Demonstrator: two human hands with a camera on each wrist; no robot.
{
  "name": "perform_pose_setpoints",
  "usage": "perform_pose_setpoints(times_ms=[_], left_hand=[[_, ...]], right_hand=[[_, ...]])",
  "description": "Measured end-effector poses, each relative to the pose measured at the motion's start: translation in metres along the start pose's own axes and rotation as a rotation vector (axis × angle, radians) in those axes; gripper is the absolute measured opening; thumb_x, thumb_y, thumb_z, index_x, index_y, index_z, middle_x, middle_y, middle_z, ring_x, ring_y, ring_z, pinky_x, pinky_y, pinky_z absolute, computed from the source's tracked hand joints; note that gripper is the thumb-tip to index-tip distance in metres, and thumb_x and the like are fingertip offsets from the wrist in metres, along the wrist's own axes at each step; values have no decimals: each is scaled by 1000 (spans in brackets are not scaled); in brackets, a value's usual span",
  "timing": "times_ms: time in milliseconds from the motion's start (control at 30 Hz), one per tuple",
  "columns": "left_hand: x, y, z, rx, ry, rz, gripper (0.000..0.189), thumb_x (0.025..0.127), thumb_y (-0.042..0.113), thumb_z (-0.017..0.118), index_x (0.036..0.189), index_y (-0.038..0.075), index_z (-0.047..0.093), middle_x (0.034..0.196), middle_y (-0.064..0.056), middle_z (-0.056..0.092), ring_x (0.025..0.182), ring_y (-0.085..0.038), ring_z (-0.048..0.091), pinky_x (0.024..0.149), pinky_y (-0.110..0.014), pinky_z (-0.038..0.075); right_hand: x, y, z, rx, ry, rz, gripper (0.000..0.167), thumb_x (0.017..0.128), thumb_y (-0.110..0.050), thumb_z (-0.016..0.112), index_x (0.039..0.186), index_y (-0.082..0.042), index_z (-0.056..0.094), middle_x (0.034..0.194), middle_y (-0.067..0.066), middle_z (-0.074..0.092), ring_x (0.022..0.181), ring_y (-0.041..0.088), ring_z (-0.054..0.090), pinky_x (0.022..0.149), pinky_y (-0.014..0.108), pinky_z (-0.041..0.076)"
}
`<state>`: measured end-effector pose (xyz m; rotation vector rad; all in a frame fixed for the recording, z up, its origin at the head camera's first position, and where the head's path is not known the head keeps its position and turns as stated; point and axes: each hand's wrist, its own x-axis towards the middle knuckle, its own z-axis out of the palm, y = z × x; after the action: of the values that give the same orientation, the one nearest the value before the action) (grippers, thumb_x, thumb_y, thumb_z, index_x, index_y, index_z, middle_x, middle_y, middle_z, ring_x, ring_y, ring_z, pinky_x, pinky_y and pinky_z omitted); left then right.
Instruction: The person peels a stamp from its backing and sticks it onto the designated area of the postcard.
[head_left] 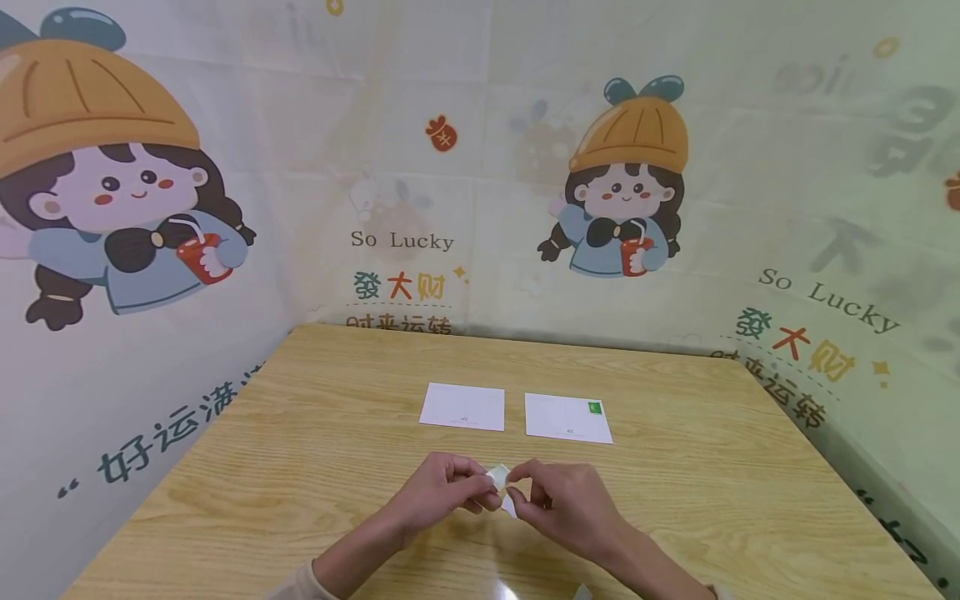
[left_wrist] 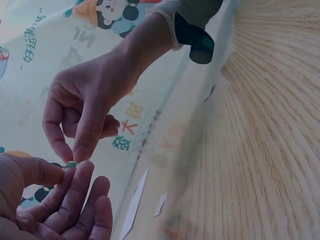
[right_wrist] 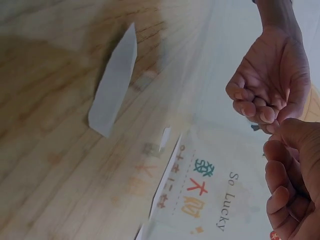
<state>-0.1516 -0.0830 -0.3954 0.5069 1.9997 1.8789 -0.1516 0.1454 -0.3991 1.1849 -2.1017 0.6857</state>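
Facing each other above the table (head_left: 337, 375), both hands (head_left: 450, 487) (head_left: 566, 502) half-curled, tips close together, pinching a small pale piece (head_left: 498, 476).

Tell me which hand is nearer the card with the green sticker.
Right. The right hand is on the near side of the stickered card; the left hand is farther away, off to the card's near left.

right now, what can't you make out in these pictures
Head: full shape of the pale piece, partly hidden by the left hand.
Head: paper scrap, cut off by the bottom edge.
Head: green stamp, design too small.
Right wrist: pale piece, hidden by the right hand.
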Motion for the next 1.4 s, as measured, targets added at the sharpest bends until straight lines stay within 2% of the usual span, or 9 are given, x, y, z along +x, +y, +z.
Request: perform_pose_setpoints(times_ms=[67,233,633,900,1033,1233,1400], left_hand=[[0,0,0,-1,-2,-5,26,99,17,66,102,-8,72,92,-16,78,88,-17,72,81,-32,57],[0,0,0,-1,-4,-11,26,99,18,65,101,-7,72,92,-15,78,88,-16,72,81,-32,57],[-2,1,-2,0,-6,-9,29,101,18,62,105,-9,72,93,-16,78,89,-17,72,81,-33,57],[-2,3,-4,-28,9,-10,30,102,21,61,105,-7,72,95,-14,77,91,-18,72,83,-33,57],[-1,2,-8,-7,29,1,29,102,21,61,106,-5,72,96,-14,77,92,-18,71,84,-34,57],[1,2,-17,104,93,53,29,101,22,63,105,-6,72,94,-14,77,90,-20,72,82,-33,57],[5,0,-27,233,172,113,26,101,20,64,102,-4,73,91,-12,78,88,-21,73,78,-29,57]], right_hand=[[0,0,0,-13,1,-14,6,90,-14,73,95,-16,71,55,-18,49,55,-15,34,50,2,29],[1,0,1,-36,6,-38,21,80,-6,80,93,-17,68,55,-18,48,55,-14,33,51,2,27],[3,0,4,-35,-5,-50,24,80,-3,78,93,-18,65,55,-17,44,56,-14,28,49,2,22],[5,0,6,-5,-17,73,25,78,-1,77,90,-19,65,52,-19,47,53,-17,30,46,3,26],[5,3,6,11,-3,126,25,77,1,76,89,-18,65,52,-18,47,52,-18,30,44,4,28],[5,10,8,58,3,234,22,81,2,75,88,-17,66,52,-19,45,50,-18,29,42,7,27],[7,18,9,154,-24,401,16,86,0,74,87,-15,69,51,-20,46,45,-14,33,40,12,27]])
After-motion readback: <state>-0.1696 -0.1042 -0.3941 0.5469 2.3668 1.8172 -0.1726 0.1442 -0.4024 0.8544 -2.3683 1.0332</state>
